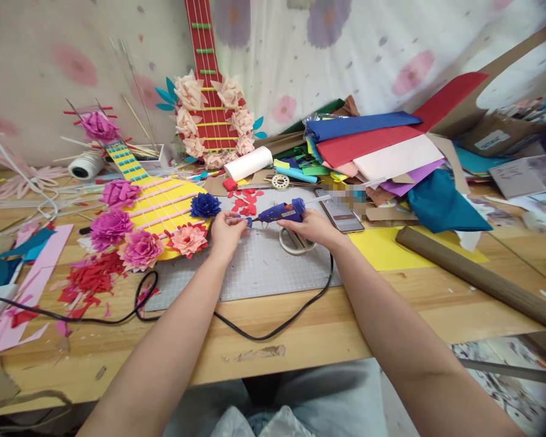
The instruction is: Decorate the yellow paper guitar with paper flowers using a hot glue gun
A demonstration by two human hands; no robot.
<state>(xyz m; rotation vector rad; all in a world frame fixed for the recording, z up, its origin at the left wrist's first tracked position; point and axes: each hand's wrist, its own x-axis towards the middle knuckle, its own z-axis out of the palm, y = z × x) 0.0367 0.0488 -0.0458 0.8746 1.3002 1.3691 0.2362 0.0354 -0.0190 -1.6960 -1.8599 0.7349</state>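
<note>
My right hand (313,228) is wrapped around a blue hot glue gun (277,212), its nozzle aimed left and a clear glue stick (316,199) poking out of its back. My left hand (227,232) pinches a small blue paper piece (249,222) right at the nozzle; whether they touch I cannot tell. Scissors (295,241) lie under the glue gun on a grey cutting mat (255,276). Red paper petals (246,201) are scattered just behind my fingers. Left of my left hand lies a yellow paper guitar (157,197) with pink, purple and dark blue paper flowers.
A black cord (273,335) loops along the table's front. At the back leans a red paper guitar (212,121). Paper sheets (382,142) pile up at right, near a phone (340,212) and a brown roll (477,276). Red scraps (93,278) lie at left.
</note>
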